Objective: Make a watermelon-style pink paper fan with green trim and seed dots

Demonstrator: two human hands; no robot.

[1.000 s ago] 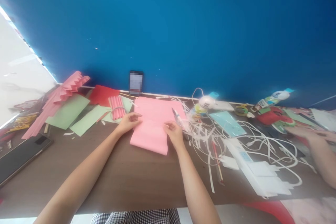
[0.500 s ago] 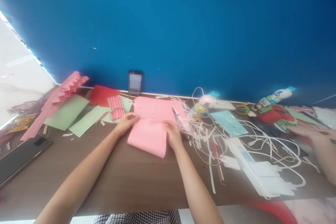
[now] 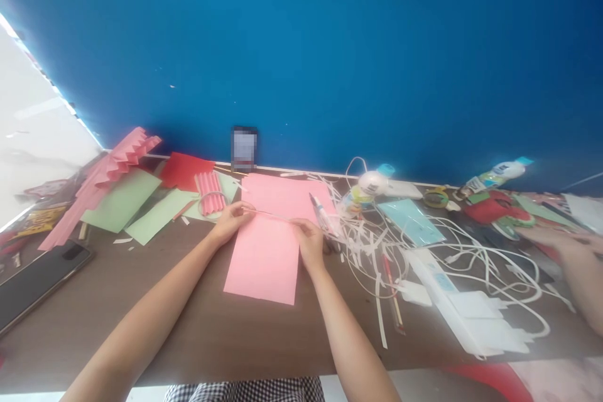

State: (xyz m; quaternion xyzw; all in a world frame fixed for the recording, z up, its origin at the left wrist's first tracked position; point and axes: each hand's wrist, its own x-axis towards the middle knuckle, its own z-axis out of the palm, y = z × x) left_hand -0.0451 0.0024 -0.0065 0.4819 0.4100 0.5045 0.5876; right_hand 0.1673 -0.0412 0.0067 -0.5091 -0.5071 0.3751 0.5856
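Note:
Both hands pinch the far edge of a pink sheet of paper (image 3: 266, 264) at its two corners. My left hand (image 3: 232, 221) is closed on the left corner, and my right hand (image 3: 308, 239) is closed on the right one. Between them the edge shows as a narrow folded strip. The rest of the sheet hangs down toward the near side of the table. Behind it lies a larger pink paper (image 3: 287, 191), with a pen (image 3: 322, 212) on its right part. Left of my left hand is a pleated pink paper piece (image 3: 210, 193).
White cables and a power strip (image 3: 440, 295) spread across the right side, near a glue bottle (image 3: 372, 183). Green sheets (image 3: 122, 201), a long pleated pink paper (image 3: 101, 185) and a phone (image 3: 42, 282) lie left. Another person's arm (image 3: 565, 257) reaches in at right.
The near end of the pink sheet, curled up before, now hangs lower and flatter toward me. My hands stay at the far edge, nearly in the same place.

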